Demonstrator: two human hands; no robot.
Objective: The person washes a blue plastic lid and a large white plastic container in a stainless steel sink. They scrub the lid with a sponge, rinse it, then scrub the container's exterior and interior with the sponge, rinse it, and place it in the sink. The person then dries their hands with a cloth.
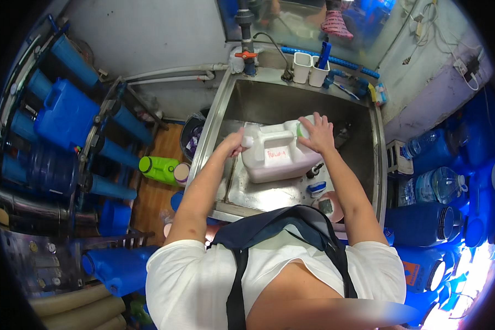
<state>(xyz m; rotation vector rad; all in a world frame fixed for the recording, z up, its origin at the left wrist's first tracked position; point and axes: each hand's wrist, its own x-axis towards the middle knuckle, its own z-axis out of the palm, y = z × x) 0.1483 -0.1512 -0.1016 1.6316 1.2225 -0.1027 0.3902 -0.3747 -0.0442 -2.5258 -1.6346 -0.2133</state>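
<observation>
A white plastic jug [278, 154] with a moulded top handle and red handwriting lies in the stainless steel sink [272, 197]. Pinkish colour shows through its lower part. My left hand [231, 143] grips the small white spout or cap [247, 142] at the jug's left end. At the other end my right hand [319, 134] spreads over a green-and-white lid [302, 130], thumb on the near side and fingers over the far side. Beside the jug in the basin are a dark pump nozzle [314, 170], a blue-and-white brush [316, 188] and a pinkish round container [334, 208].
White plastic holders [302, 68] and a curved faucet [274, 45] stand on the sink's back ledge, near a pipe valve with an orange handle [246, 55]. Blue drums [420, 222] crowd the right. A green jug [161, 169] is on the floor; filter housings [119, 152] line the left.
</observation>
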